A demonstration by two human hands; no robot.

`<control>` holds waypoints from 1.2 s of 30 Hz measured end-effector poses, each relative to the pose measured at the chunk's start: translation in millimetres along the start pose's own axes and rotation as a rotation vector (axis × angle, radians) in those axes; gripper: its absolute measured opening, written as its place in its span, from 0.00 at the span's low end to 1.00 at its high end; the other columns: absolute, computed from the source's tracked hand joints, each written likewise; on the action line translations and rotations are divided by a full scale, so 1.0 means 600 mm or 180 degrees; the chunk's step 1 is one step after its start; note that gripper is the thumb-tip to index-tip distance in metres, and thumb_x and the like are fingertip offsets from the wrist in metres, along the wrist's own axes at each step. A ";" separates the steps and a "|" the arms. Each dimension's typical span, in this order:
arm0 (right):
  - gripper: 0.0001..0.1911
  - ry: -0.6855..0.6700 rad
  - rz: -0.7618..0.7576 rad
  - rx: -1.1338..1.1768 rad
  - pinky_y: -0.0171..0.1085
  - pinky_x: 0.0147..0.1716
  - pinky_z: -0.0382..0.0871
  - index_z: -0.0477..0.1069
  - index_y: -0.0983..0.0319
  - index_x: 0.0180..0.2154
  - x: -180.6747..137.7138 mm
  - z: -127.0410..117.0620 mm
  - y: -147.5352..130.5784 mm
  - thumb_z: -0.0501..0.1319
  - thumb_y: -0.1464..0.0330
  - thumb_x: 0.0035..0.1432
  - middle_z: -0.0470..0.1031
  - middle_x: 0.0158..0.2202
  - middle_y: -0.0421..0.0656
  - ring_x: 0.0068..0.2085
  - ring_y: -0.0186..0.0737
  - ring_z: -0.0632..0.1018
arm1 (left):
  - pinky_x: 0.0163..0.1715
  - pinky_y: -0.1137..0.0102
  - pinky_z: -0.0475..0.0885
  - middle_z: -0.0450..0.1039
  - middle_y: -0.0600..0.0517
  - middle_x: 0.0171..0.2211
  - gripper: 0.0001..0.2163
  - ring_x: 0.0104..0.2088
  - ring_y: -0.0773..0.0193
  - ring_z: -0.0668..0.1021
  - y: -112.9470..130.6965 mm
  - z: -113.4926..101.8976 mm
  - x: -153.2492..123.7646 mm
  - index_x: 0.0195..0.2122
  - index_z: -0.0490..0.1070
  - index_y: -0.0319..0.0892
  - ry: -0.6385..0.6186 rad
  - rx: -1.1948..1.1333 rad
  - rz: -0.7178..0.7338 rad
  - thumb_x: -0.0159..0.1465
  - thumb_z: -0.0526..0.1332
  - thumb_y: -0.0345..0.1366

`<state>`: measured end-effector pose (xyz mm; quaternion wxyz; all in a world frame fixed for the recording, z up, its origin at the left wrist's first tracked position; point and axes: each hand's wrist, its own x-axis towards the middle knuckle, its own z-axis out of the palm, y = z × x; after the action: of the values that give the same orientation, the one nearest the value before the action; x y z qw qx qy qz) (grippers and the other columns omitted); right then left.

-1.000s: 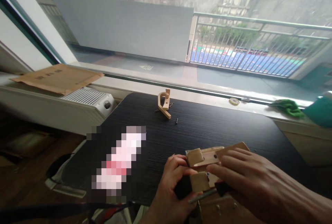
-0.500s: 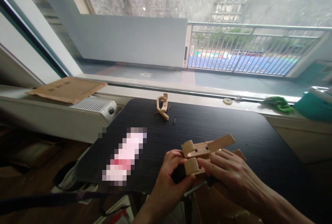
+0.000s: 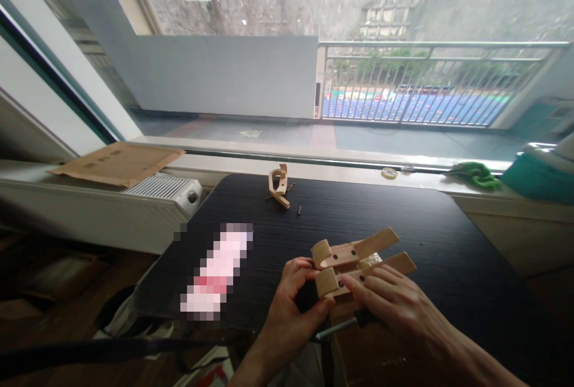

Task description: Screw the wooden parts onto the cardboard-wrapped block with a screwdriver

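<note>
Two light wooden hooks with dark screw holes lie side by side at the table's near edge, the farther hook [image 3: 344,255] and the nearer hook [image 3: 326,283]. My left hand [image 3: 293,303] grips their left ends, thumb on the near side and fingers behind. A screwdriver [image 3: 338,325] is tucked in my right hand [image 3: 399,306], its metal shaft pointing left below the hooks. The right index fingertip presses at a hole of the nearer hook; any screw under it is too small to make out. What lies beneath the hooks is partly hidden.
Toward the back of the black table [image 3: 359,207], more wooden hook pieces [image 3: 278,186] lie near a loose screw [image 3: 299,210]. A blurred pink item [image 3: 219,273] is at left. On the sill are a tape roll [image 3: 388,173], a green cloth [image 3: 478,175] and a brown envelope [image 3: 119,161].
My right hand has shifted slightly lower, uncovering more of the nearer hook and its right end. More of the screwdriver shows. The view has moved a little.
</note>
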<state>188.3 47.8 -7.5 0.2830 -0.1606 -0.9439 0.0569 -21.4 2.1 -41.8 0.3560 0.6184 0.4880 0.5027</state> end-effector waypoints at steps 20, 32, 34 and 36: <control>0.24 0.0072 0.0009 -0.0057 0.42 0.40 0.70 0.55 0.67 0.59 -0.007 0.011 0.007 0.52 0.72 0.62 0.75 0.33 0.45 0.37 0.41 0.75 | 0.52 0.62 0.62 0.66 0.50 0.45 0.10 0.50 0.58 0.68 0.004 0.000 0.000 0.38 0.70 0.45 -0.0058 0.0110 -0.0045 0.55 0.64 0.30; 0.24 0.0001 0.0020 -0.0009 0.43 0.40 0.70 0.54 0.67 0.60 -0.010 0.012 0.009 0.51 0.70 0.63 0.76 0.35 0.47 0.38 0.42 0.75 | 0.52 0.61 0.63 0.67 0.49 0.45 0.10 0.50 0.57 0.69 0.006 0.000 0.002 0.37 0.70 0.44 -0.0068 0.0123 -0.0025 0.54 0.64 0.29; 0.25 0.0006 0.0011 -0.0008 0.44 0.40 0.69 0.54 0.67 0.60 -0.012 0.013 0.009 0.52 0.70 0.62 0.75 0.35 0.47 0.39 0.42 0.75 | 0.52 0.61 0.63 0.67 0.49 0.45 0.09 0.50 0.57 0.69 0.005 0.000 0.001 0.37 0.70 0.44 -0.0066 0.0130 -0.0049 0.54 0.64 0.29; 0.25 0.0005 0.0016 -0.0007 0.44 0.41 0.69 0.53 0.67 0.60 -0.014 0.015 0.010 0.53 0.70 0.62 0.75 0.35 0.47 0.40 0.42 0.74 | 0.52 0.61 0.63 0.67 0.49 0.45 0.09 0.50 0.57 0.69 0.005 -0.001 0.000 0.37 0.70 0.44 -0.0080 0.0120 -0.0059 0.55 0.64 0.29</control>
<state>191.6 50.2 -20.5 0.2834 -0.1633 -0.9433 0.0565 -21.2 1.1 -39.0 0.3550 0.6266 0.4986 0.4824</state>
